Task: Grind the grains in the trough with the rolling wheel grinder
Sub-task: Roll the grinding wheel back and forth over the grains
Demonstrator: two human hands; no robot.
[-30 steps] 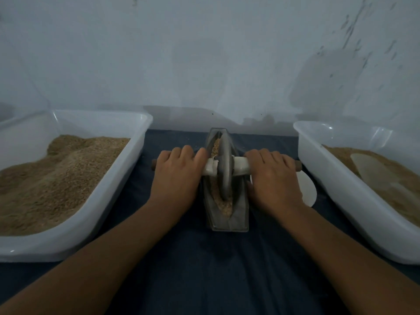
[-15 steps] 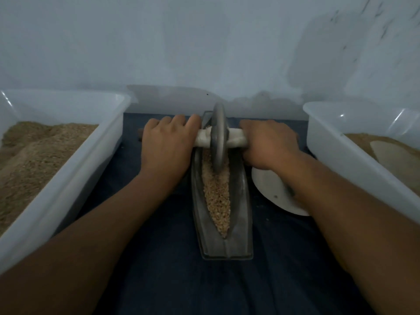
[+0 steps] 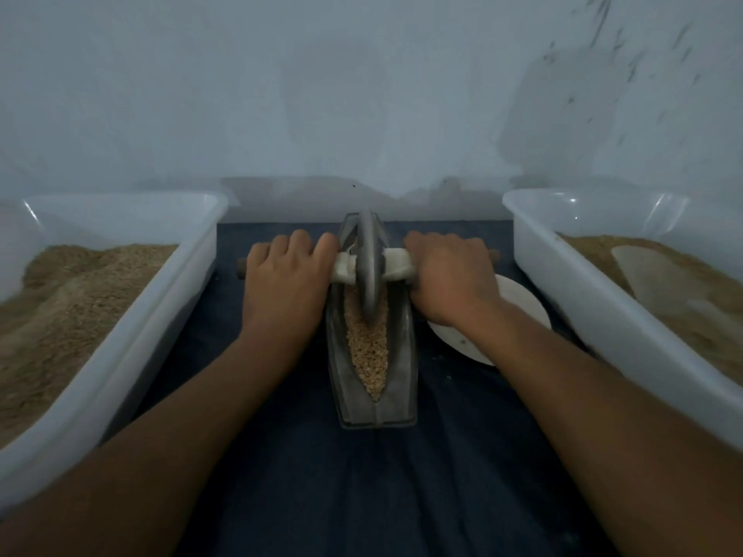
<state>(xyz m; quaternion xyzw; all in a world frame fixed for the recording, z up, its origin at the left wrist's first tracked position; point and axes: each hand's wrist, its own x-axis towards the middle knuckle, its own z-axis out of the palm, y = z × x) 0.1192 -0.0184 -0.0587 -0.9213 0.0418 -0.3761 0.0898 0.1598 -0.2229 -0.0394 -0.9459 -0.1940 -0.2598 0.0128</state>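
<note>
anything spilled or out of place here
Nothing stands out. The grains sit inside the trough, the wheel stands upright in it, and the left hand and right hand grip its handle.

Grain-processing workspace: bulk grain tubs (image 3: 120, 315), cloth-covered table (image 3: 321, 496), bare wall (image 3: 362, 94).

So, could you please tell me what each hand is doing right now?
Left hand: grips the grinder's axle handle.
Right hand: grips the same handle.
</note>
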